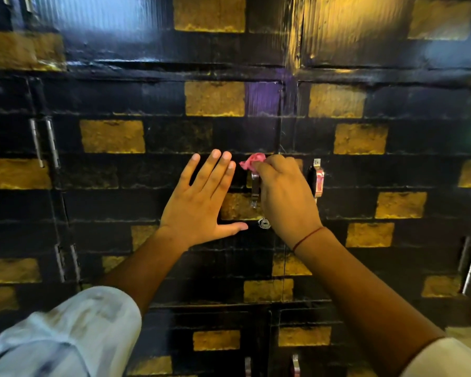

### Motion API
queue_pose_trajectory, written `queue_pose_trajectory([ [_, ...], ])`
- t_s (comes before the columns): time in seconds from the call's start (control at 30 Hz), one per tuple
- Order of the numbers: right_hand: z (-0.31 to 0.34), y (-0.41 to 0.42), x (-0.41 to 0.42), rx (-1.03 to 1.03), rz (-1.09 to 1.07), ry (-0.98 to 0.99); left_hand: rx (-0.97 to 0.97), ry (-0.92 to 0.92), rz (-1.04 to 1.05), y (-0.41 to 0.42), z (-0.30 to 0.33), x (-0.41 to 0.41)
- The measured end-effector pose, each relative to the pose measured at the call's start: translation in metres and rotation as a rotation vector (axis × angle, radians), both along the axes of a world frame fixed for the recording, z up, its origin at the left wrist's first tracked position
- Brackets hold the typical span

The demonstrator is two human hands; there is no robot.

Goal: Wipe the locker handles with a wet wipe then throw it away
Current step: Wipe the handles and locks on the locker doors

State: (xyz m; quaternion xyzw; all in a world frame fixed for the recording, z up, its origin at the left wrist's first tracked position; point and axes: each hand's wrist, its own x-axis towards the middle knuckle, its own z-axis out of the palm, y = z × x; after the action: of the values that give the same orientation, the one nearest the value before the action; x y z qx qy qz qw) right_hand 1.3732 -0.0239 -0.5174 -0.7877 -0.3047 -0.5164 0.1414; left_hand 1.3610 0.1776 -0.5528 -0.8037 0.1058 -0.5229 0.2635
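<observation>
Two hands work here: my left hand (199, 202) lies flat, fingers straight and spread, bracing the black-and-gold painted locker door (147, 202), while my right hand (284, 195) pinches the crumpled pink wet wipe (252, 161) at the top of the slim steel handle (255, 190). I should drag the wipe down its whole length with steady pressure. Rightward, across the door seam, the second steel handle (318, 180) stands near, with open room between.

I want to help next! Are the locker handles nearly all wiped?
Not yet. The right hand pinches the pink wipe at the top of one handle, while the left hand presses flat on the door. I cannot tell if the neighbouring handle has been cleaned. More handles wait below, and the wipe still needs throwing away.
</observation>
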Motion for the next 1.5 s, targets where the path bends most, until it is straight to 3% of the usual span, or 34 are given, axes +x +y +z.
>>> queue_pose_trajectory([
  [0.13,0.006,-0.004,-0.004,0.111,0.023,0.073,-0.003,0.005,0.016,0.0,0.0,0.001],
  [0.2,0.006,0.003,-0.007,0.013,0.051,0.01,-0.009,-0.014,0.004,0.0,-0.001,0.001],
  [0.4,0.001,0.001,-0.02,-0.298,-0.265,-0.164,-0.008,-0.053,-0.045,0.0,-0.002,0.002],
  [0.67,-0.007,-0.005,-0.025,-0.445,-0.318,-0.214,-0.064,-0.076,-0.193,0.003,-0.002,0.004],
  [0.8,-0.017,-0.008,-0.03,-0.505,-0.248,-0.131,-0.09,-0.058,-0.186,0.004,0.0,0.0],
  [0.97,0.018,-0.001,-0.02,-0.268,-0.146,-0.095,-0.038,-0.047,-0.061,0.006,0.001,-0.001],
  [1.17,-0.008,0.005,-0.018,-0.54,-0.248,-0.221,-0.101,-0.129,0.023,0.009,-0.01,0.002],
  [1.33,0.02,0.014,-0.017,-0.366,-0.291,-0.222,-0.106,-0.102,0.012,0.009,-0.01,0.002],
  [1.5,-0.007,0.009,-0.017,-0.585,-0.201,-0.267,-0.106,-0.068,0.028,0.009,-0.01,-0.001],
])
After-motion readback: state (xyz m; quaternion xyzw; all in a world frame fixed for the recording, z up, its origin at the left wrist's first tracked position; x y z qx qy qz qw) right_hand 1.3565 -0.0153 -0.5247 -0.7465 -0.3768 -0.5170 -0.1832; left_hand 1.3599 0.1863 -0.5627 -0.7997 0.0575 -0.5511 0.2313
